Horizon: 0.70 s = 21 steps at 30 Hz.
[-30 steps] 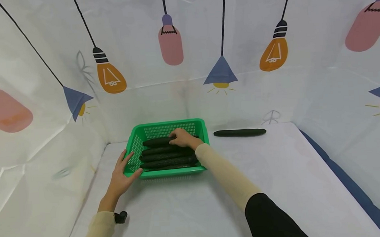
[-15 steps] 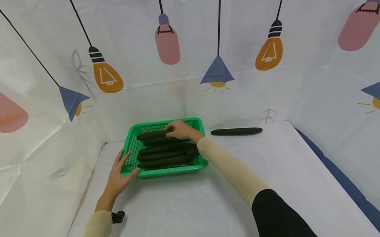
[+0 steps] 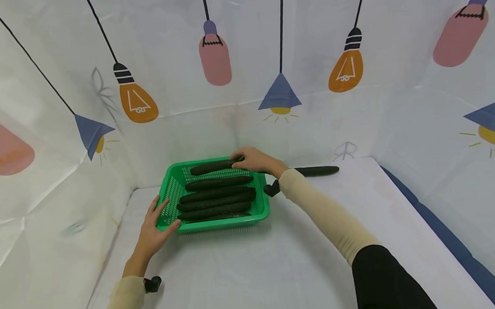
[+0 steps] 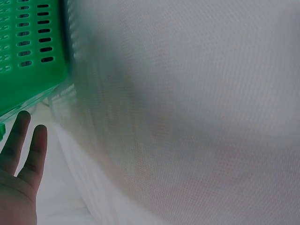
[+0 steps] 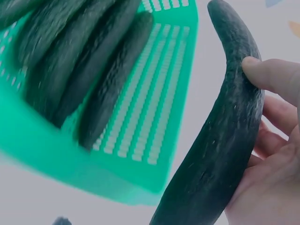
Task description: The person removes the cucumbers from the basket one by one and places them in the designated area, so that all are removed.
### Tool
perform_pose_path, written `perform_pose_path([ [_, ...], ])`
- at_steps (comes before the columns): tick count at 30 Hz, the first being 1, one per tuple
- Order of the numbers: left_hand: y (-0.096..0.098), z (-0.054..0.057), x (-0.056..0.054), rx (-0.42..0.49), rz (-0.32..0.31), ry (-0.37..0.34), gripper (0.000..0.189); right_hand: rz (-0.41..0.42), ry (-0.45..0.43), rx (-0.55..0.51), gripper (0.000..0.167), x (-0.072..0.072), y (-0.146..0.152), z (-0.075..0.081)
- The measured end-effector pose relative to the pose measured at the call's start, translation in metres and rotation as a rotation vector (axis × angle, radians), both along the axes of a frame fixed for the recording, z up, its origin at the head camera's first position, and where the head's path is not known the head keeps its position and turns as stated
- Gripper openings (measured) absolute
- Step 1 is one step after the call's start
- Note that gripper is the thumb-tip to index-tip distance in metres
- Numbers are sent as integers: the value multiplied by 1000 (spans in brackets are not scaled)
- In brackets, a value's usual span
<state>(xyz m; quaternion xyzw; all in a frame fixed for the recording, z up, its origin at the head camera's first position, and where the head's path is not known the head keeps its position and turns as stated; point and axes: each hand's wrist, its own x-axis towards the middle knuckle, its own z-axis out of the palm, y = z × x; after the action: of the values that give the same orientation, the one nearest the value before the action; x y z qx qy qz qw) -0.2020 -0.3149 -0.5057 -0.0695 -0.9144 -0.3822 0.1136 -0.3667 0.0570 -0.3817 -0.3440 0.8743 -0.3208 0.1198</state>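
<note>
In the head view a green plastic basket (image 3: 217,225) with slotted walls holds several dark green cucumbers (image 3: 216,193) lying side by side. My right hand (image 3: 257,160) grips one cucumber (image 3: 209,167), raised over the basket's far rim. The right wrist view has the thumb and fingers curled round this slightly bent cucumber (image 5: 213,140), beyond the basket's slotted edge. At the basket's left side my left hand (image 3: 152,232) rests with fingers spread and the thumb at the near rim. In the left wrist view two straight fingers (image 4: 33,159) show beside the basket wall (image 4: 33,79).
Another cucumber (image 3: 319,171) lies on the white-covered table (image 3: 237,276) to the right of the basket, partly behind the right forearm. A white sheet (image 3: 246,126) printed with lamps hangs around the back and sides. Dark blue cloth (image 3: 436,231) shows past the table's right edge.
My right hand has lifted a cucumber from the row in the basket and carried it back and to the right. The left hand stays at the basket's left side.
</note>
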Motion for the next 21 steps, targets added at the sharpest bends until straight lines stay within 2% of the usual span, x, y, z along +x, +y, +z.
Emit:
perform_pose_path([
  [7,-2,-3,1,4,-2,3,80,-20,-12,-14,45,4,33,4],
  [14,-1,-4,0,7,-13,6,80,-77,-15,-51,41,4,69,-7],
  [21,-1,-4,0,11,-9,12,79,-123,-29,-90,35,4,106,-12],
])
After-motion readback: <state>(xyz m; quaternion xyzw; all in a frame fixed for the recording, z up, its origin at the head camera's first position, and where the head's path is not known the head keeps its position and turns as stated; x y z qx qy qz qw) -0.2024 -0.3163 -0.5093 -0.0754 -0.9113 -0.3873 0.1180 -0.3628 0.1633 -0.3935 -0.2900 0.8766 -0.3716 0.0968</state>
